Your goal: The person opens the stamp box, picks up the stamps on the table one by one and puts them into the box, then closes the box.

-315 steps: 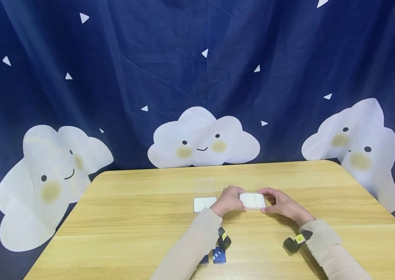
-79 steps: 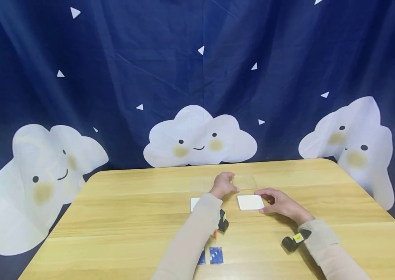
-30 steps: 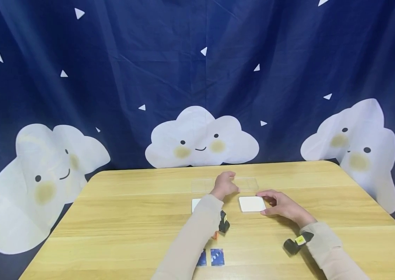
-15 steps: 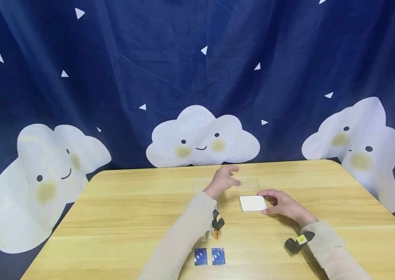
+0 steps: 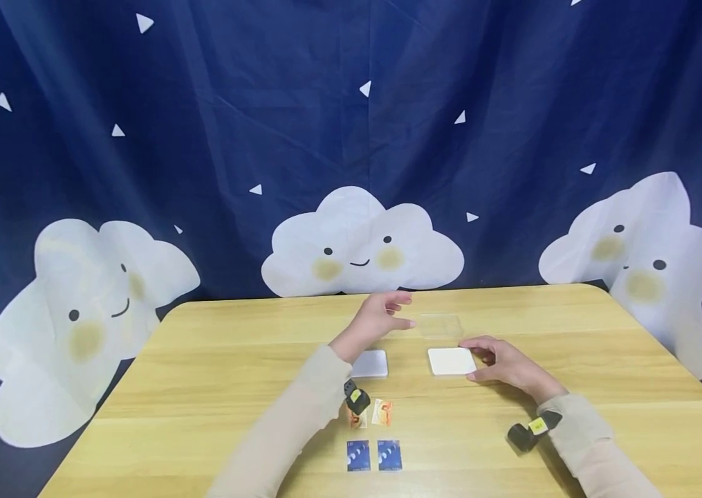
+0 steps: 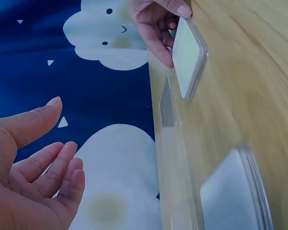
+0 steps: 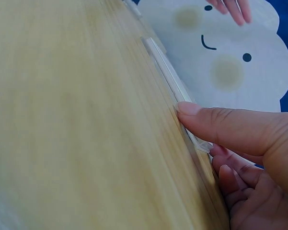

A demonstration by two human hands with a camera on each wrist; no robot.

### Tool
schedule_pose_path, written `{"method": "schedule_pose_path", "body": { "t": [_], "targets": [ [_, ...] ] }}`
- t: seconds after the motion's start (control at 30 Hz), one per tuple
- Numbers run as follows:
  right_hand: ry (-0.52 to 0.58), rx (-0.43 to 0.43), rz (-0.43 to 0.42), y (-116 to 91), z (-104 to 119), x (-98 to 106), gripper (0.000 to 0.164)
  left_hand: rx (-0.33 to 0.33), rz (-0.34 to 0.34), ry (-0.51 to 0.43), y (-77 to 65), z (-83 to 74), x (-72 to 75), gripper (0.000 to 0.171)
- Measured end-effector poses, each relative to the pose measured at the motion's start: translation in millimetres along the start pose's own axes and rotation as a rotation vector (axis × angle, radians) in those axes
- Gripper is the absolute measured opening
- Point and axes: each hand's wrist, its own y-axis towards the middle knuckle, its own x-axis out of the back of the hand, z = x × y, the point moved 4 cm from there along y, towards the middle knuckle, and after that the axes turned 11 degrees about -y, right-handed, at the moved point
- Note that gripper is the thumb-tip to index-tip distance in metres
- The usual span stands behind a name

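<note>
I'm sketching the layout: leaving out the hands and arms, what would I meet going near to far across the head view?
Two blue cards, two orange cards, two white boxes, a clear plastic piece, a dark blue curtain.

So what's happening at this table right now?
A person's right hand grips the right end of a white box on the wooden table. Their left hand is raised and holds nothing, near a clear plastic lid lying just beyond that box. A second white box sits to the left, partly behind the left arm. Closer in lie blue cards and orange-and-white cards.
</note>
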Motion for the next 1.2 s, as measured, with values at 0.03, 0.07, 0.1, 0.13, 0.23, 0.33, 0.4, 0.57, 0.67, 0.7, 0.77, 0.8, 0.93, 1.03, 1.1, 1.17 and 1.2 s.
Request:
{"method": "schedule_pose_path", "body": {
  "t": [0.03,0.07,0.1,0.13,0.23,0.33,0.4,0.57,0.67,0.7,0.77,0.8,0.93,1.03,1.1,1.17,1.2],
  "targets": [
    [-0.003,0.002,-0.002,-0.2,0.0,0.4,0.059,-0.004,0.004,0.000,-1.6,0.8,3.1,0.051],
    [-0.005,0.003,-0.003,-0.3,0.1,0.7,0.059,-0.011,0.007,0.005,-3.7,1.9,6.1,0.051],
    [-0.009,0.004,-0.005,-0.4,0.2,1.0,0.059,-0.015,0.008,0.013,-6.3,3.4,9.1,0.051],
    [-0.009,0.005,-0.005,-0.5,0.2,1.0,0.059,-0.023,0.006,0.019,-9.0,5.1,12.2,0.051],
    [-0.006,0.003,-0.001,-0.4,-0.3,0.3,0.059,-0.040,-0.001,0.013,-18.6,10.3,20.3,0.048],
    [0.002,0.006,0.003,-0.1,-0.8,-0.6,0.060,-0.058,-0.007,0.006,-29.5,15.0,25.5,0.046],
    [0.004,0.008,0.004,0.0,-1.2,-0.8,0.060,-0.065,-0.003,0.000,-36.5,18.1,27.8,0.044],
    [0.009,0.006,0.004,0.9,-1.6,-0.7,0.059,-0.064,0.003,-0.014,-51.7,26.1,32.8,0.042],
    [0.011,0.001,0.002,1.0,-1.5,-0.6,0.059,-0.062,0.002,-0.016,-60.5,31.1,36.0,0.042],
    [0.009,0.000,0.000,1.1,-1.6,-0.5,0.060,-0.058,0.000,-0.012,-63.6,32.8,37.2,0.042],
    [0.009,-0.003,0.000,1.3,-1.9,-0.8,0.060,-0.053,-0.002,0.000,-70.4,36.5,39.4,0.043],
    [0.010,-0.003,0.000,1.5,-2.0,-0.9,0.060,-0.049,-0.002,0.008,-73.9,38.2,40.4,0.044],
    [0.015,0.002,0.001,2.2,-2.2,-1.0,0.060,-0.041,0.004,0.021,-87.8,43.2,43.4,0.044],
    [0.021,0.007,-0.002,2.0,-1.8,-0.8,0.059,-0.040,0.014,0.014,-96.6,45.4,44.7,0.043],
    [0.025,0.010,-0.003,1.3,-1.6,-0.5,0.059,-0.042,0.021,0.003,-102.1,46.1,45.1,0.041],
    [0.035,0.014,-0.001,0.7,-1.2,-0.6,0.058,-0.041,0.034,-0.017,-107.6,46.9,45.5,0.041],
    [0.038,0.015,0.002,0.4,-1.1,-0.7,0.058,-0.039,0.040,-0.028,-110.6,47.0,45.6,0.041]
  ]
}}
